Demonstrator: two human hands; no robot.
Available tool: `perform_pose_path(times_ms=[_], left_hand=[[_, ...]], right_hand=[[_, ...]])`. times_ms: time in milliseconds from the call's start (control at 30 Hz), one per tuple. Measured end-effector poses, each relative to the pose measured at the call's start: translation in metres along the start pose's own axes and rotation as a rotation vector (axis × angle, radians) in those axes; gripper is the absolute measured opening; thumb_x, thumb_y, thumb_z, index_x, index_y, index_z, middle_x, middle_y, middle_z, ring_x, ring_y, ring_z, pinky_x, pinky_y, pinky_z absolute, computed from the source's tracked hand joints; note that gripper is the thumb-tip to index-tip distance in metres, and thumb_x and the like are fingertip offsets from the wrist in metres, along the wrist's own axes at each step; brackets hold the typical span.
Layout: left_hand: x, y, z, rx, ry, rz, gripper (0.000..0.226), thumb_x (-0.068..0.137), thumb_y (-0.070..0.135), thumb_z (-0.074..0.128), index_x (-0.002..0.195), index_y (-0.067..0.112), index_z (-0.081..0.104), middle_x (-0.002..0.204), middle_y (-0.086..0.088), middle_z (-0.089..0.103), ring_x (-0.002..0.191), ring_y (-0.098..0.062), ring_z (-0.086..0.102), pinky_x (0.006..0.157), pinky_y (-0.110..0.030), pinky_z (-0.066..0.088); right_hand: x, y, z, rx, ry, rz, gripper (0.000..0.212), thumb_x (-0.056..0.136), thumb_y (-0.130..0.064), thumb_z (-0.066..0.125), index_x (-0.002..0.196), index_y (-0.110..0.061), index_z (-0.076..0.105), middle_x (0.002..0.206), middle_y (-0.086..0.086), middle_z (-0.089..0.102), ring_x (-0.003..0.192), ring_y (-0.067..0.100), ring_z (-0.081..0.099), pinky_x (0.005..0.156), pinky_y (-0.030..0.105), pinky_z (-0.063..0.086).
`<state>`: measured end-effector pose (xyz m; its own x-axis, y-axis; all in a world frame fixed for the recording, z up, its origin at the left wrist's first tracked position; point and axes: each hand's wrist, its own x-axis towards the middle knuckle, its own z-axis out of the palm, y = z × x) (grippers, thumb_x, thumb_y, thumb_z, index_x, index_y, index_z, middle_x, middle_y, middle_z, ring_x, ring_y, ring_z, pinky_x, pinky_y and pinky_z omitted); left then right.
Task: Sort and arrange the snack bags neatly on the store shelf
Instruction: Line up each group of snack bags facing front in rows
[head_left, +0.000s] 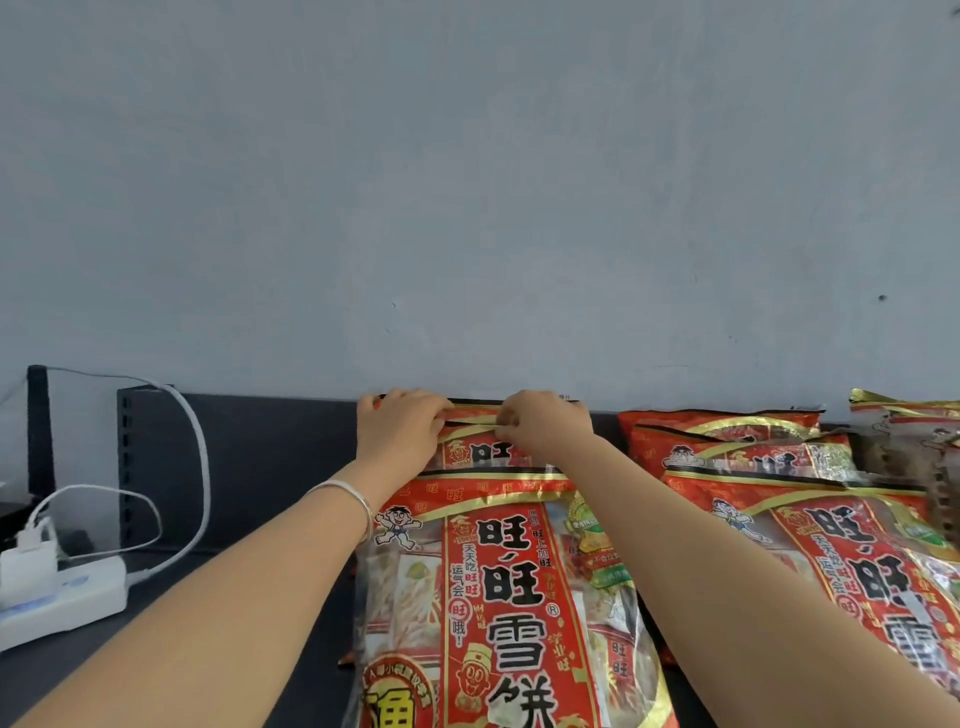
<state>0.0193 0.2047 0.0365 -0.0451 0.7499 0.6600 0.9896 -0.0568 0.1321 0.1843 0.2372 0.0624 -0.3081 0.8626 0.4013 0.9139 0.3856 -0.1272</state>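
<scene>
The left hand (402, 422) and right hand (545, 423) each pinch the top seam of the rear rice-cracker bag (480, 453) at the shelf's (260, 457) back edge, so an even, level tug should work best, squaring it behind the 1 front bag (511, 597).

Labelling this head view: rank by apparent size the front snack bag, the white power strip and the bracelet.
1. front snack bag
2. white power strip
3. bracelet
Gaps too wide for nearness to matter.

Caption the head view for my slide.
Left hand and right hand pinch the rear snack bag by its top, on the dark shelf.
</scene>
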Motion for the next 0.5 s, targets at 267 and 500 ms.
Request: perform_pose_path(times_ms=[267,500], left_hand=[[0.019,0.004,0.007,0.019,0.047,-0.031,0.019,0.096,0.035,0.045,0.093,0.029,0.062,0.104,0.009,0.062,0.111,-0.019,0.050,0.105,-0.048,0.022],[0.025,0.000,0.018,0.036,0.184,-0.016,0.008,0.096,0.029,0.045,0.089,0.029,0.047,0.103,0.008,0.058,0.106,-0.018,0.050,0.101,-0.044,0.025]], right_hand=[[0.015,-0.001,-0.004,0.087,0.033,0.067,0.023,0.097,-0.028,0.044,0.103,-0.024,0.066,0.096,-0.003,0.067,0.090,0.019,0.059,0.093,0.043,0.039],[0.027,-0.006,0.009,-0.168,0.229,0.027,0.017,0.099,-0.013,0.039,0.088,-0.020,0.048,0.082,-0.003,0.058,0.077,0.022,0.054,0.077,0.037,0.026]])
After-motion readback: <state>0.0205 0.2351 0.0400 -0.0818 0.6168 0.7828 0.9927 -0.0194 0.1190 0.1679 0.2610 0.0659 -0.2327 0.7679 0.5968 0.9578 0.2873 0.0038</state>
